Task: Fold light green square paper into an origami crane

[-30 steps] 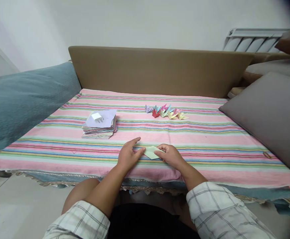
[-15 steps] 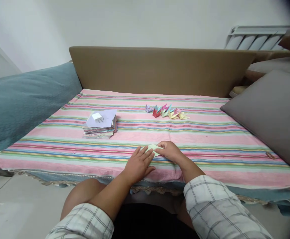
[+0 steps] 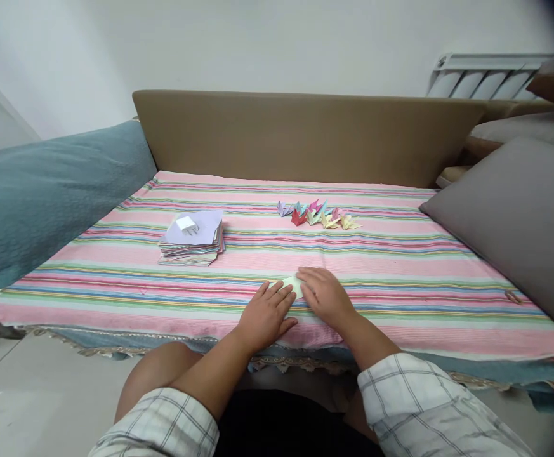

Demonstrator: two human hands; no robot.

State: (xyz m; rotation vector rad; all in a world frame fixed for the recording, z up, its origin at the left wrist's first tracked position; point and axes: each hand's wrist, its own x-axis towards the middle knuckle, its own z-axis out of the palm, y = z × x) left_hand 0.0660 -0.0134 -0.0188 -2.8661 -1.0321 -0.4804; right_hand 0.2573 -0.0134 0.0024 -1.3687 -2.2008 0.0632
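Note:
A small folded piece of pale green paper (image 3: pixel 294 285) lies on the striped cloth, partly covered by both hands. My left hand (image 3: pixel 266 315) rests flat with its fingers spread, the fingertips over the paper's left part. On the other side my right hand (image 3: pixel 325 294) lies over the paper's right end, fingers stretched out and palm down. Beyond the hands sits a cluster of several folded paper cranes (image 3: pixel 315 214) in purple, blue, red, pink, green and yellow.
A stack of coloured paper sheets (image 3: pixel 191 244) stands to the left, with a white plug adapter (image 3: pixel 187 225) on top. Striped cloth (image 3: pixel 115 254) covers the seat. A grey cushion (image 3: pixel 514 209) leans at right, near a small brown loop (image 3: pixel 512 297). The brown backrest (image 3: pixel 305 136) closes off the far side.
My left hand has come down from the paper's left corner to lie flat on it. The right hand has gone from pinching the right end to lying over it with straightened fingers.

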